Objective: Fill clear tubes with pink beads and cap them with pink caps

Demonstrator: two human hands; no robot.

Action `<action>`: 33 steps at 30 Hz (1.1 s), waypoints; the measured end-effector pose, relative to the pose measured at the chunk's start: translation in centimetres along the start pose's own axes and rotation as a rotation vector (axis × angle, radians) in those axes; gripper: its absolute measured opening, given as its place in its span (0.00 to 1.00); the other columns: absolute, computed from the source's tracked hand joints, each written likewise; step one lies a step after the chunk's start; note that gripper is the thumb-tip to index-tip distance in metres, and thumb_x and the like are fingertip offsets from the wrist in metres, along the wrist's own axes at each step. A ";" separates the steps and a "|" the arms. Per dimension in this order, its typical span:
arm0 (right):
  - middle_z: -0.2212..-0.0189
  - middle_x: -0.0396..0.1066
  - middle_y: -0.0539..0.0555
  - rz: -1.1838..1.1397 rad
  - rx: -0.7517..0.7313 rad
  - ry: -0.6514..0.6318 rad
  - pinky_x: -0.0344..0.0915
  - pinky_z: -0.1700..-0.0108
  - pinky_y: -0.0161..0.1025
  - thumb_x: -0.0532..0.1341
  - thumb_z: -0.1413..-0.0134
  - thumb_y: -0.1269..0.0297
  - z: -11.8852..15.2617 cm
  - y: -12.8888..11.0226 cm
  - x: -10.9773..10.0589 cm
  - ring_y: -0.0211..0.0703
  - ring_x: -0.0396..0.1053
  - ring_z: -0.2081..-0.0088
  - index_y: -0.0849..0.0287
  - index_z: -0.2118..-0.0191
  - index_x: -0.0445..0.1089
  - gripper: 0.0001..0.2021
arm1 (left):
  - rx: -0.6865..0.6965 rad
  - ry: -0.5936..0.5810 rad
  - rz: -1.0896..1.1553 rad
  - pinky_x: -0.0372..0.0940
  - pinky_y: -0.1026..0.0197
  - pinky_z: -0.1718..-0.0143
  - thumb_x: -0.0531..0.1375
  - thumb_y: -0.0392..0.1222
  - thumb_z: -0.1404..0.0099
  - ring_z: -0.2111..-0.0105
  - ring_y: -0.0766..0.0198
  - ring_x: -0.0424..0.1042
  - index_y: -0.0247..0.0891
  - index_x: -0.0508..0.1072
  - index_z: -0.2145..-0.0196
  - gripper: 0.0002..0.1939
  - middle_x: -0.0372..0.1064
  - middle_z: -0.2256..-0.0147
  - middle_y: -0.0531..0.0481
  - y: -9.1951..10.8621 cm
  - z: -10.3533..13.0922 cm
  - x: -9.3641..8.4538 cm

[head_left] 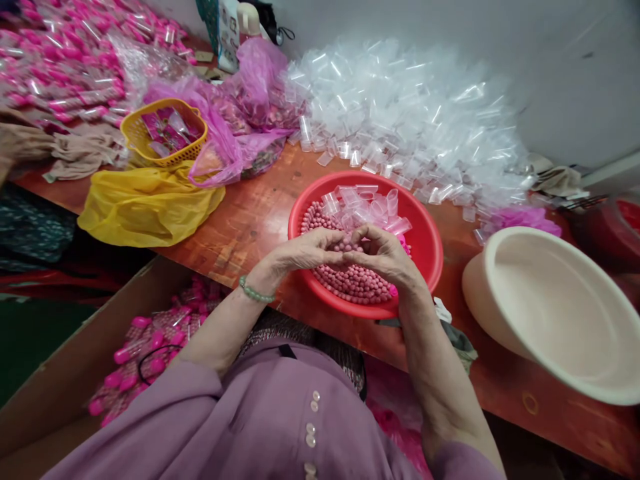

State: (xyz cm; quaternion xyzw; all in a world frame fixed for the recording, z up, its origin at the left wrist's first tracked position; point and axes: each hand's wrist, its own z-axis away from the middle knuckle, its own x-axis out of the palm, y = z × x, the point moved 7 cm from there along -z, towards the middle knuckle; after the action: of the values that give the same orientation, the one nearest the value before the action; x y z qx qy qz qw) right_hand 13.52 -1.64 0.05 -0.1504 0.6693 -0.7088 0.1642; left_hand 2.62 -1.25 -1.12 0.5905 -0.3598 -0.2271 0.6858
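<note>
My left hand (pixel 320 248) and my right hand (pixel 380 252) meet over a red basin (pixel 431 267). Between their closed fingertips is a small bunch of pink beads (pixel 349 246), gripped from both sides. Below them, strings of pink beads (pixel 350 283) lie coiled in the basin. Clear plastic tubes (pixel 367 205) are heaped at its far side, just beyond my fingers. Bright pink caps (pixel 393 291) show partly at the right of the basin, some hidden by my right hand.
A big pile of clear tubes (pixel 400 107) covers the table's back. A cream basin (pixel 500 300) stands right. Left are a yellow basket (pixel 173 159), a yellow bag (pixel 150 207) and pink-capped tubes (pixel 55 60). Another person's hand (pixel 23 143) shows far left. A box (pixel 100 340) holds filled tubes below.
</note>
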 end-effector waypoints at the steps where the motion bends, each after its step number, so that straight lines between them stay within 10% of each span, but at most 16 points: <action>1: 0.69 0.69 0.47 0.014 0.000 0.009 0.66 0.66 0.34 0.75 0.58 0.56 0.0 0.1 -0.1 0.35 0.67 0.68 0.56 0.68 0.66 0.19 | -0.005 -0.006 0.008 0.64 0.63 0.64 0.71 0.46 0.47 0.68 0.69 0.67 0.33 0.73 0.64 0.18 0.69 0.69 0.51 0.1 0.0 0.1; 9: 0.73 0.66 0.45 -0.009 0.025 0.069 0.65 0.68 0.35 0.77 0.62 0.54 0.3 -0.2 -0.6 0.34 0.64 0.72 0.55 0.69 0.63 0.23 | -0.031 -0.018 0.076 0.66 0.63 0.64 0.71 0.43 0.47 0.69 0.71 0.68 0.32 0.71 0.67 0.16 0.68 0.70 0.53 0.2 0.0 0.2; 24: 0.77 0.68 0.51 0.229 -0.172 0.732 0.68 0.63 0.40 0.57 0.41 0.39 2.5 -1.0 -5.9 0.42 0.68 0.72 0.55 0.73 0.70 0.24 | 0.046 0.082 0.425 0.73 0.57 0.57 0.71 0.46 0.43 0.64 0.62 0.79 0.34 0.72 0.60 0.18 0.77 0.65 0.46 0.2 0.8 0.2; 33: 0.75 0.70 0.48 0.407 -0.121 0.746 0.65 0.64 0.38 0.64 0.44 0.51 3.8 -1.4 -8.0 0.39 0.67 0.72 0.56 0.71 0.70 0.14 | 0.078 0.152 0.224 0.71 0.59 0.54 0.70 0.44 0.44 0.63 0.66 0.75 0.35 0.69 0.66 0.16 0.70 0.67 0.52 0.5 0.6 0.7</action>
State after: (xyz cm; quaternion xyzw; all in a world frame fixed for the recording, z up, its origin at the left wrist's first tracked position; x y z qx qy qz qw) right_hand 22.33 -1.49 1.75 0.2421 0.7394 -0.6271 0.0384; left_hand 2.55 -2.10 -0.46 0.5885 -0.3789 -0.0897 0.7086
